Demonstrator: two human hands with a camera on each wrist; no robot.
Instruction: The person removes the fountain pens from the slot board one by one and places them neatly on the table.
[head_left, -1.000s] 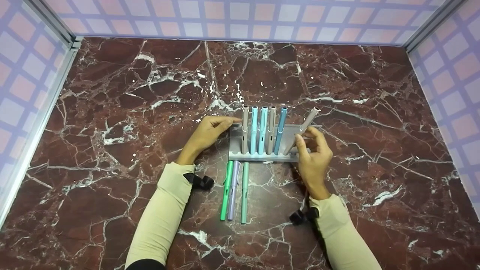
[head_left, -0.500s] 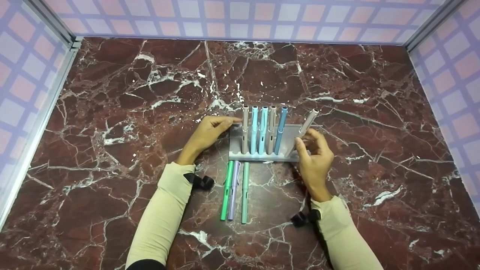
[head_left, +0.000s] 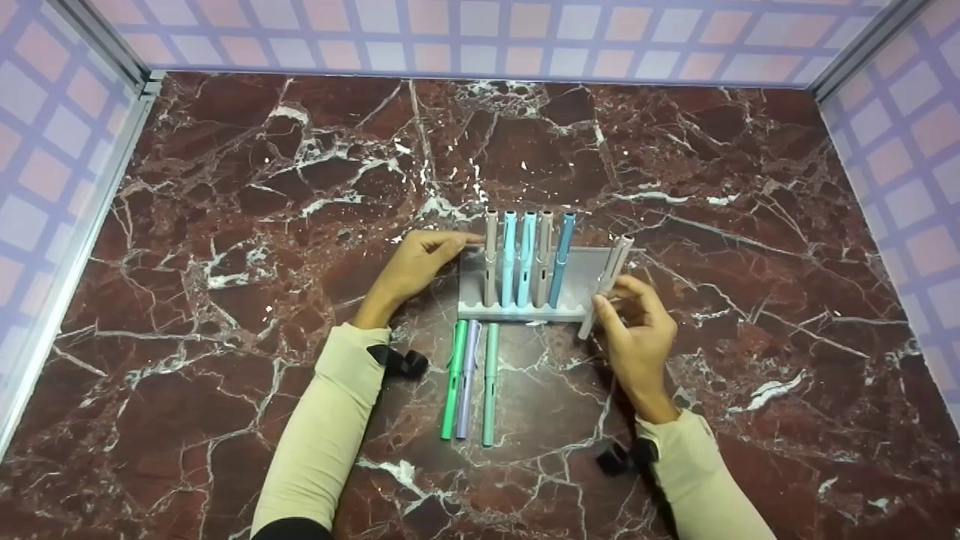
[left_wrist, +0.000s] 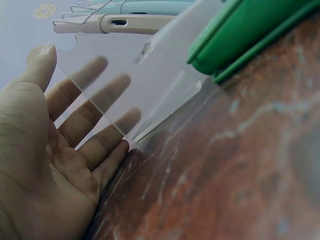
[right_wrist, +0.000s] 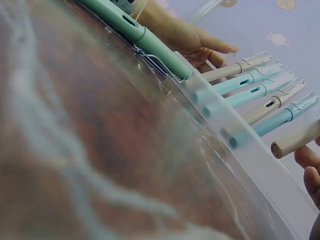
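One marbled counter (head_left: pixel 787 247) carries a clear stand (head_left: pixel 585 270). We find the left hand (head_left: pixel 412 268) at its left edge, fingers extended; the right hand (head_left: pixel 640 322) pinches a tilted brown pen (head_left: pixel 615 264) at the stand's right end, beside five standing pens (head_left: pixel 526 259). For sound handling we advise a steady left hand on the stand, the pen turned parallel to its neighbours, and its tip kept off the front notches (head_left: pixel 574 307) unless aligned.

Held pen (right_wrist: pixel 296 141), right fingers (right_wrist: pixel 306 157) cropped by right-wrist view
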